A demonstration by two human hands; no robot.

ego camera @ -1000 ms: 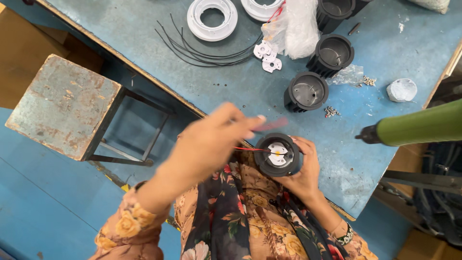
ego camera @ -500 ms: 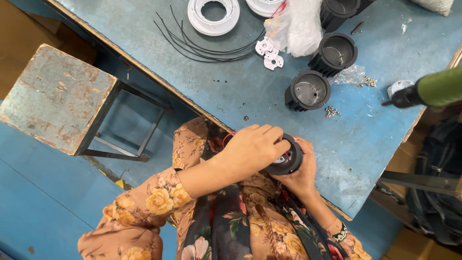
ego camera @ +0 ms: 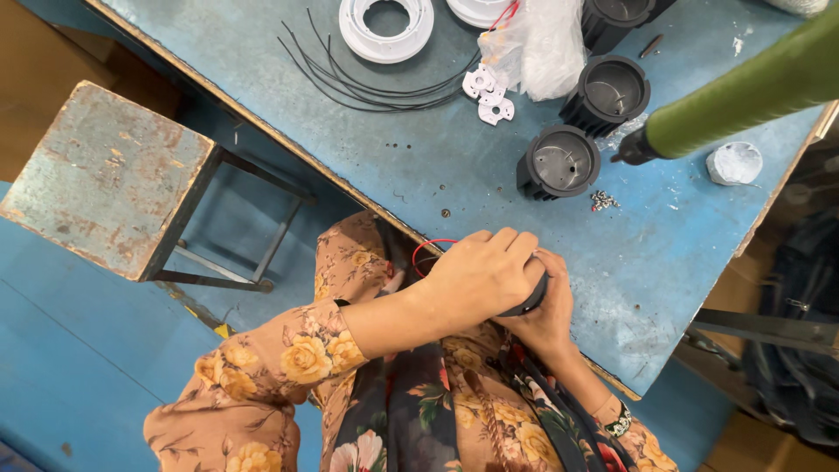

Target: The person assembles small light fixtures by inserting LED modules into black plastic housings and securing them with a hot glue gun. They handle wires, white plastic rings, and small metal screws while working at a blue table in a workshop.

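A worn blue-painted table (ego camera: 489, 166) with scuffed, pitted paint fills the upper view, its wooden edge running diagonally above a blue floor. Beside it stands a square metal stool (ego camera: 100, 175), its seat chipped and rust-flecked. A fat green cylinder with a dark tip (ego camera: 743, 87) reaches in from the right edge (whatever carries it is out of view). Two ribbed black round housings (ego camera: 559, 163) stand open-mouthed on the table, with a white plastic ring (ego camera: 386, 26) and a loose sheaf of thin black wires (ego camera: 367, 79) near the far edge, a crumpled clear plastic bag (ego camera: 542, 44), and small white flat pieces (ego camera: 488, 92) just beside it. Tiny screws (ego camera: 601, 201) lie scattered near the nearer housing.

At the table's near edge, the left hand (ego camera: 485, 275) is cupped palm-down, fingers pressed together, over a black round housing (ego camera: 529, 301), hiding most of it. The right hand (ego camera: 551, 315) wraps it from below, fingers curled against its side. A thin red wire (ego camera: 428, 247) loops out beside the left hand.
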